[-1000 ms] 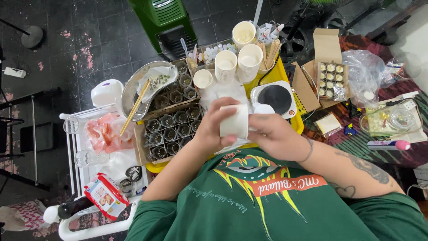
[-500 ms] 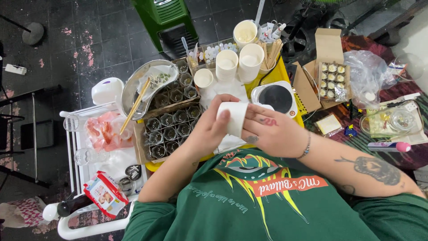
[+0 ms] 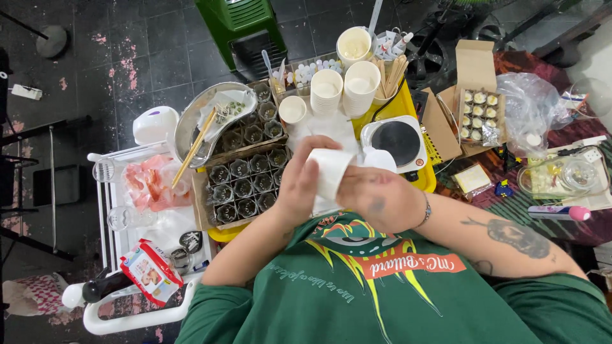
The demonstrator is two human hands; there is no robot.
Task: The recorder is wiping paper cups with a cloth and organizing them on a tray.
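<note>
Head view, looking down over a crowded work surface. White paper cup held up between both hands, just above the near edge of the yellow tray and close to the chest. Left hand closed around the cup from its left side, fingers curled over the wall. Right hand pressed on from the other side and a little lower, also closed, so firmly gripped from two sides. Long axis of the cup tilted, running from upper left toward the right hand. Both hands touching it, neither clearly nearer.

Just beside the left hand, a cardboard tray of small dark pots. Beyond the hands, stacks of white cups and a small round hot plate. Further left, a metal bowl with chopsticks leaning across it. Well apart on the right, an open carton of little jars.

Lower part of the cup hidden behind the right hand. Cannot tell which end is the mouth, nor whether anything is inside. Right fingertips out of sight behind the cup. Contents of the dark pots too small to make out.
</note>
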